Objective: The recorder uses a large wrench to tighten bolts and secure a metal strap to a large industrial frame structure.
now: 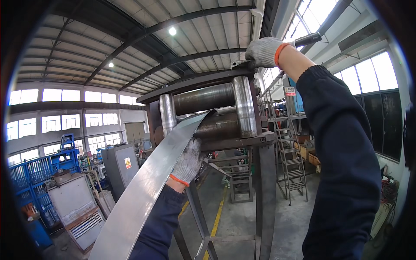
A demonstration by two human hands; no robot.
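A long shiny metal strip (149,186) slants up from the lower left to a roller stand. Its far end lies at the gap between the upper steel roller (203,99) and the lower roller (221,123). Beneath the strip, my left hand (190,162), in a grey knit glove, is closed at its right edge; part of the fingers is hidden. Above the stand's top bar (195,83), my gloved right hand (263,52) is closed round a wrench-like tool (308,40). The tool's dark handle sticks out to the right, and its metal end lies by the bar.
Upright steel rollers (245,106) flank the gap. The stand's dark legs (265,190) reach down to the floor. A metal stair ladder (290,156) stands behind at right. Left are a grey cabinet (121,167), a white panel (76,203) and blue racking (32,182).
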